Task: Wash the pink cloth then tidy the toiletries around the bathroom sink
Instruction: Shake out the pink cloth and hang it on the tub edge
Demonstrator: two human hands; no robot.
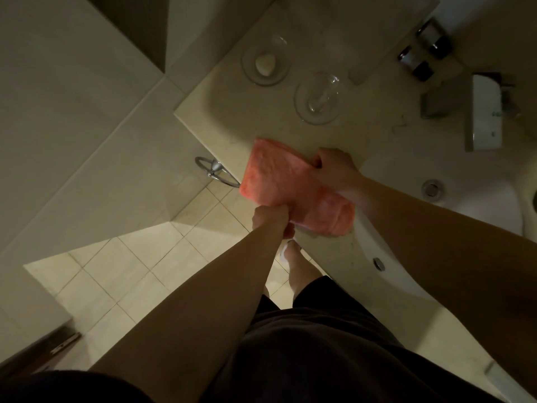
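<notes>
On the far part of the worktop [229, 112] you have two clear glass dishes: the left dish [266, 61] holds a pale bar of soap [265, 64], and the right dish [319, 98], just beside it, looks to hold only something clear that you cannot make out. Farther right, against the wall, stand dark bottles with shiny caps [421, 53], and near them a white box [485, 112] sits on the worktop's right end. The white sink [476, 196] lies to the right, its drain [432, 188] showing, with an overflow hole [378, 263] on the near wall. A chrome towel ring [216, 171] hangs below the worktop's left edge, over the tiled floor [116, 269].

The cloth [279, 181] is pink and lies partly folded on the worktop's near edge, between the dishes and you, its left end hanging past the edge and its right end reaching the sink's rim.

Your left hand [271, 221] is curled and pinches the cloth's near edge. Your right hand [334, 167] is also curled, gripping the cloth's far edge, its forearm crossing above the sink. Nothing stands between your hands and the dishes.
</notes>
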